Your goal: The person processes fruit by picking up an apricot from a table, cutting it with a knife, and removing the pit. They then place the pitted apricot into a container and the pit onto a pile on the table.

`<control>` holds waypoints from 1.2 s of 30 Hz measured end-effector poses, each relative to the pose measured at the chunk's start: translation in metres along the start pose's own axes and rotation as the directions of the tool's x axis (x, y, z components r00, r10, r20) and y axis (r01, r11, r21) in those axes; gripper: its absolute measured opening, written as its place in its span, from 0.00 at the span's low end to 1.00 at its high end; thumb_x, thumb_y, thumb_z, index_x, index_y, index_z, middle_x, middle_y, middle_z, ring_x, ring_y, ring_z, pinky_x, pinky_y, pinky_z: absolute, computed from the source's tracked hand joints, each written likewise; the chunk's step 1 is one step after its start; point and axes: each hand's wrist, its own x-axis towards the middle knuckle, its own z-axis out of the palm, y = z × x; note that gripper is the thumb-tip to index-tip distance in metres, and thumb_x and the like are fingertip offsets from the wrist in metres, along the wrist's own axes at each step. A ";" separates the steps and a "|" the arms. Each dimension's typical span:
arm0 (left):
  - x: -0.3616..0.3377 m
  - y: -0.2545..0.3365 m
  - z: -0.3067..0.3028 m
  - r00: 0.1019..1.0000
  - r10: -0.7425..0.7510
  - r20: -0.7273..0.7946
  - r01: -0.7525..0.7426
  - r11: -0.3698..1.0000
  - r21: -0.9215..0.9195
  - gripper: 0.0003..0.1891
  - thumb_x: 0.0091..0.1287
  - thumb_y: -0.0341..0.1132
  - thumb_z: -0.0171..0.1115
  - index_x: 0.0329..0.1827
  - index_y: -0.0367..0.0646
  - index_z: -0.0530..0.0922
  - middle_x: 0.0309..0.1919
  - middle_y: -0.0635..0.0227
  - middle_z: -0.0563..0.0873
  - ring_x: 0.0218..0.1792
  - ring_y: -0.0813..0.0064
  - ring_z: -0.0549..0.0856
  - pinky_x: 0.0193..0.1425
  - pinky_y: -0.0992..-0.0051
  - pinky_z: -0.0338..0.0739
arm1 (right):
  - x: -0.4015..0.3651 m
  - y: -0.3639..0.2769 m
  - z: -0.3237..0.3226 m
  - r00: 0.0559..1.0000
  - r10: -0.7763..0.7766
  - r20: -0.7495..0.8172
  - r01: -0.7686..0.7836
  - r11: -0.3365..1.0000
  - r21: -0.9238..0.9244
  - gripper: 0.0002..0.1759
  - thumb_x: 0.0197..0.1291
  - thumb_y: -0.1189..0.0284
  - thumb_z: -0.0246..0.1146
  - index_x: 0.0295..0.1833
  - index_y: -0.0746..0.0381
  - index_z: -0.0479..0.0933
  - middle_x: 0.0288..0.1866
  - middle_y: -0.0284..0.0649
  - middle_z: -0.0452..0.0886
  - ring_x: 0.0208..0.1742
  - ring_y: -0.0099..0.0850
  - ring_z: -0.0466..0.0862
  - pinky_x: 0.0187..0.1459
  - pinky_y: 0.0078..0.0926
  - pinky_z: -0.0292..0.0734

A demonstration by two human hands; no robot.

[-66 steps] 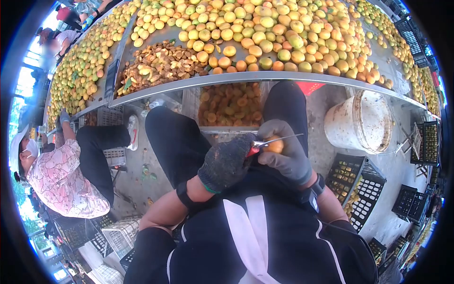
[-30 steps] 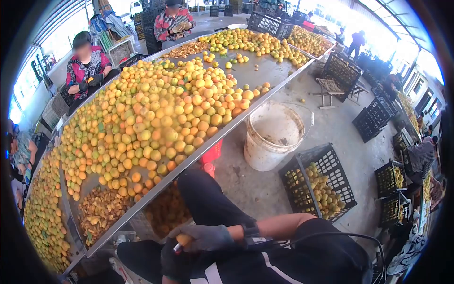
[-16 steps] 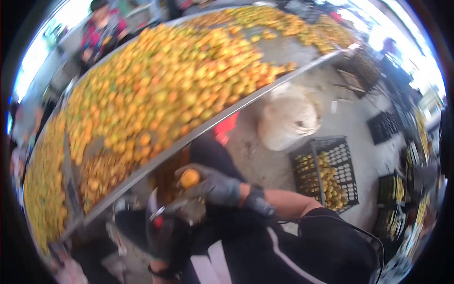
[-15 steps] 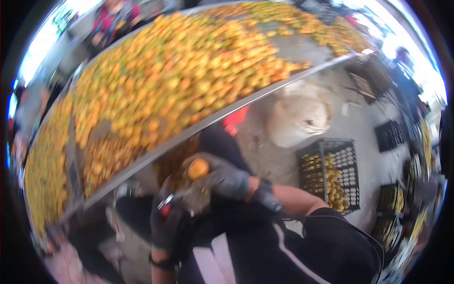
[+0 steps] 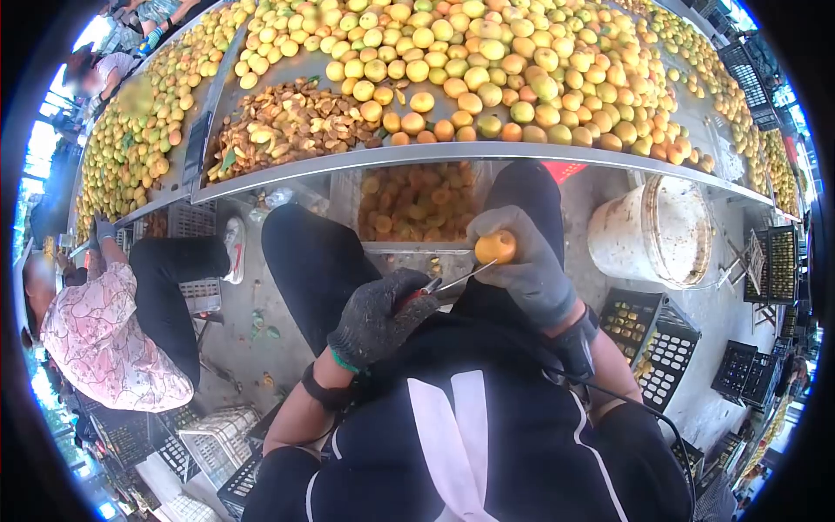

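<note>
In front of my lap my left hand [image 5: 383, 317], in a dark knit glove with a green cuff, is wrapped round the red handle of a small knife [image 5: 468, 276]. The thin blade points right and up, its tip right at the lower edge of an orange apricot [image 5: 497, 246]. That apricot sits in my right hand [image 5: 522, 261], in a grey glove, with fingers and thumb closed about it. Just beyond my hands, below the table edge, stands a crate [image 5: 416, 247] filled with orange-brown apricot pieces.
A metal-edged table [image 5: 452, 155] spans the far side, heaped with apricots [image 5: 539, 61] and a pile of brown pits [image 5: 291, 122]. A dirty white bucket [image 5: 661, 230] and a black crate [image 5: 665, 357] stand to my right. Another person [image 5: 113, 335] sits at left.
The view has swung, so the table edge now runs level and a seated person shows at left. Knife and apricot stay in the same hands; the knife tip now meets the fruit.
</note>
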 end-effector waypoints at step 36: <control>0.003 -0.006 0.024 0.996 0.086 -0.017 -0.085 0.996 0.037 0.08 0.61 0.29 0.68 0.43 0.41 0.82 0.33 0.54 0.86 0.36 0.52 0.86 0.39 0.65 0.80 | -0.011 -0.011 0.042 1.000 0.011 -0.007 -0.010 0.977 0.211 0.38 0.48 0.91 0.64 0.67 0.60 0.64 0.47 0.34 0.74 0.50 0.27 0.77 0.57 0.27 0.74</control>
